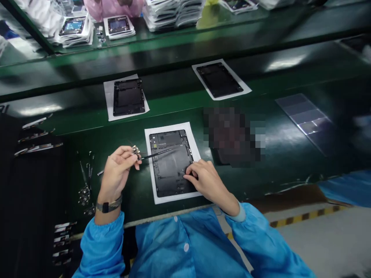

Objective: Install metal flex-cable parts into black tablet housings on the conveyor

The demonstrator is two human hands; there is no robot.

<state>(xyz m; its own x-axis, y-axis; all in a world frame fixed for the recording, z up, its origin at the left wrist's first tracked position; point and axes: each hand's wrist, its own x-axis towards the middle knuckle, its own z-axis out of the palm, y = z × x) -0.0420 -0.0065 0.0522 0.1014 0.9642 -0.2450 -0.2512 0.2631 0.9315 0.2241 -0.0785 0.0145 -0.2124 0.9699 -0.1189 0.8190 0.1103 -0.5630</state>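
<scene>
A black tablet back housing (171, 166) lies on a white sheet (171, 200) in front of me. My left hand (120, 164), left of the housing, pinches a small circuit board (135, 150) between thumb and fingers. From it a thin black flex cable (158, 153) stretches right, over the upper part of the housing. My right hand (204, 179) rests at the housing's right edge. Its thumb and index finger are drawn close together; whatever may be between them is too small to make out.
More housings, one at the left (129, 98) and one at the right (218, 79), lie on white sheets behind. Loose boards with cables (84, 195) sit at left. A clear plastic sheet (304, 119) and a pixelated dark object (232, 135) are at right. A person in pink (113, 7) is opposite.
</scene>
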